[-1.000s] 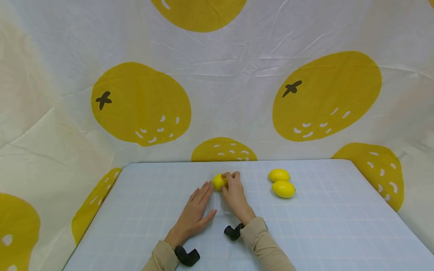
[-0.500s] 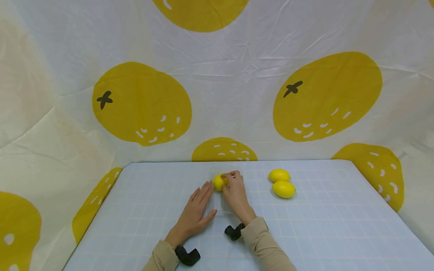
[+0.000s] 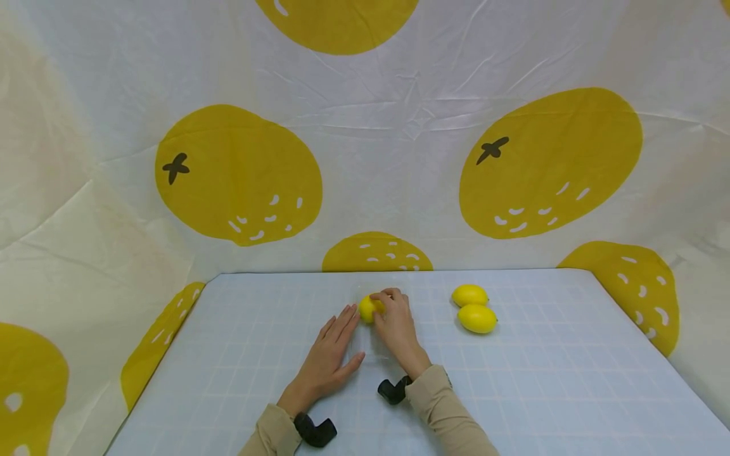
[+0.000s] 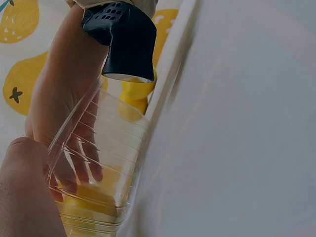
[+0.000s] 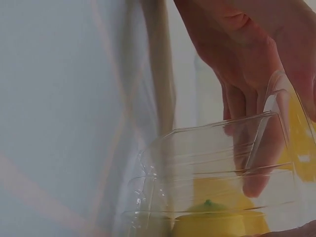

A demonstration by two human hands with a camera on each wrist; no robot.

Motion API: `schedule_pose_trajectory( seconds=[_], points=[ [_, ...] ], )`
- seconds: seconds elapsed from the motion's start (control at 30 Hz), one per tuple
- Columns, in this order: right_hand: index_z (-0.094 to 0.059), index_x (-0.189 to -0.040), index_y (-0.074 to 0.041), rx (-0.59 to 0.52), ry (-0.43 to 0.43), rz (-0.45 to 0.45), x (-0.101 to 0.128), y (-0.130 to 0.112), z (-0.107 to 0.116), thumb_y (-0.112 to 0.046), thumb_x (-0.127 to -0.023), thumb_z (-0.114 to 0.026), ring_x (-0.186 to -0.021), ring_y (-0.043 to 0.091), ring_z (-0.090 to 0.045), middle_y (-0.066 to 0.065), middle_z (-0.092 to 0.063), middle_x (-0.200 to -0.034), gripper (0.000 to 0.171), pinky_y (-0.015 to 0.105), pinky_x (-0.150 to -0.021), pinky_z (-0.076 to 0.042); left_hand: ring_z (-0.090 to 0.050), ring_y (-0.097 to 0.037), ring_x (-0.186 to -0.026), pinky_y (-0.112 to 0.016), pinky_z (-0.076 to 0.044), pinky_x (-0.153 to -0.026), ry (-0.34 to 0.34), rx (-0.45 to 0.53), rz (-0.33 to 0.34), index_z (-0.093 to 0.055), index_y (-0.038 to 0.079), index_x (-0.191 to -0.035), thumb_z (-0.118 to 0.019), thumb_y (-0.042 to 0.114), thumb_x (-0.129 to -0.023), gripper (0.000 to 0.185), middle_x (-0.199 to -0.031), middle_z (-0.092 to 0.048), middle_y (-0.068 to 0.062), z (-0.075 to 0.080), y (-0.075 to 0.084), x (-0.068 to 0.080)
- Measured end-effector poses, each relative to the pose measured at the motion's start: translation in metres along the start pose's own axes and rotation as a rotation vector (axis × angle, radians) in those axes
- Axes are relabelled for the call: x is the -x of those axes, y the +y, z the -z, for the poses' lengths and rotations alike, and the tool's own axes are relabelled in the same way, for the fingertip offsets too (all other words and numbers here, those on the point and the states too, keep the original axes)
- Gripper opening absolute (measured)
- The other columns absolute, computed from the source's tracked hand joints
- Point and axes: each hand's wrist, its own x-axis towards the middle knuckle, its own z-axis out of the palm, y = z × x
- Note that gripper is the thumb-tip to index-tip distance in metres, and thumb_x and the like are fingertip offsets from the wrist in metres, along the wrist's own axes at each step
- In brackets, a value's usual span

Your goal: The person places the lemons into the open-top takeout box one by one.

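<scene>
Two loose yellow oval lemons lie to my right, touching one another, toward the far edge of the tabletop: the nearer one is slightly the larger, and the farther one sits just behind it. The pale blue tabletop cover with a white grid spreads before me. A white crumpled cloth backdrop printed with large mustard-yellow fruit shapes rises behind the far edge and wraps both side edges.

Clear ribbed plastic box — glossy, waxy yellow lemon, creased cloth backdrop
</scene>
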Motion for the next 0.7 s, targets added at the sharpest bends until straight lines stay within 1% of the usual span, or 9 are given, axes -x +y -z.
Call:
schedule_pose_trajectory(
  seconds=[0.17, 0.23, 0.3, 0.43, 0.5, 0.57, 0.7],
  points=[
    [-0.073, -0.110, -0.005, 0.006, 0.001, -0.008, 0.000, -0.002, 0.003, 0.001, -0.084, -0.075, -0.102, 0.034, -0.055, 0.016, -0.060, -0.116, 0.027, 0.047, -0.090, -0.052, -0.028, -0.029, -0.147, -0.056, -0.028, -0.113, -0.019, 0.011, 0.007, -0.035, -0.001, -0.151, -0.043, 0.047, -0.100, 0.070, -0.160, -0.030, -0.014, 0.001, 0.002, 0.000],
    [-0.073, -0.110, -0.004, 0.011, 0.002, 0.000, 0.000, -0.002, 0.005, 0.000, -0.084, -0.075, -0.102, 0.034, -0.055, 0.016, -0.060, -0.115, 0.027, 0.047, -0.089, -0.052, -0.029, -0.030, -0.146, -0.057, -0.029, -0.112, -0.011, 0.013, 0.002, -0.036, -0.002, -0.150, -0.045, 0.045, -0.100, 0.070, -0.159, -0.031, -0.015, 0.001, 0.002, -0.001],
    [-0.073, -0.109, -0.004, -0.005, 0.010, 0.012, 0.000, -0.003, 0.009, 0.000, -0.083, -0.075, -0.102, 0.035, -0.055, 0.016, -0.060, -0.114, 0.026, 0.048, -0.089, -0.052, -0.030, -0.031, -0.146, -0.058, -0.030, -0.111, -0.003, 0.015, -0.002, -0.037, -0.003, -0.150, -0.047, 0.043, -0.099, 0.069, -0.158, -0.032, -0.016, 0.002, 0.003, -0.001],
    [-0.072, -0.108, -0.003, -0.061, 0.038, 0.021, -0.001, -0.004, 0.018, 0.001, -0.083, -0.075, -0.101, 0.036, -0.055, 0.016, -0.060, -0.113, 0.025, 0.050, -0.089, -0.051, -0.030, -0.032, -0.146, -0.060, -0.030, -0.110, 0.002, 0.034, 0.003, -0.038, -0.003, -0.149, -0.048, 0.042, -0.099, 0.069, -0.158, -0.033, -0.016, 0.002, 0.003, -0.002],
    [-0.072, -0.109, -0.003, -0.087, 0.040, 0.007, -0.001, -0.003, 0.024, 0.001, -0.083, -0.074, -0.103, 0.036, -0.055, 0.016, -0.060, -0.114, 0.026, 0.051, -0.090, -0.050, -0.030, -0.031, -0.146, -0.060, -0.030, -0.111, 0.000, 0.034, 0.008, -0.038, -0.003, -0.149, -0.047, 0.043, -0.099, 0.069, -0.158, -0.032, -0.016, 0.002, 0.002, -0.002],
    [-0.072, -0.110, -0.004, -0.092, 0.037, -0.008, -0.002, 0.001, 0.030, 0.001, -0.084, -0.073, -0.105, 0.035, -0.054, 0.015, -0.060, -0.115, 0.026, 0.050, -0.090, -0.050, -0.030, -0.031, -0.146, -0.060, -0.030, -0.111, -0.001, 0.030, 0.012, -0.038, -0.003, -0.150, -0.047, 0.043, -0.099, 0.069, -0.158, -0.032, -0.016, 0.002, 0.001, -0.002],
    [-0.072, -0.112, -0.006, -0.090, 0.043, -0.038, -0.004, 0.010, 0.047, -0.001, -0.086, -0.073, -0.104, 0.033, -0.054, 0.013, -0.060, -0.117, 0.027, 0.046, -0.085, -0.052, -0.029, -0.030, -0.146, -0.059, -0.029, -0.111, -0.011, 0.018, 0.017, -0.037, -0.002, -0.150, -0.049, 0.040, -0.098, 0.068, -0.158, -0.032, -0.016, 0.001, 0.000, 0.000]
  ],
)
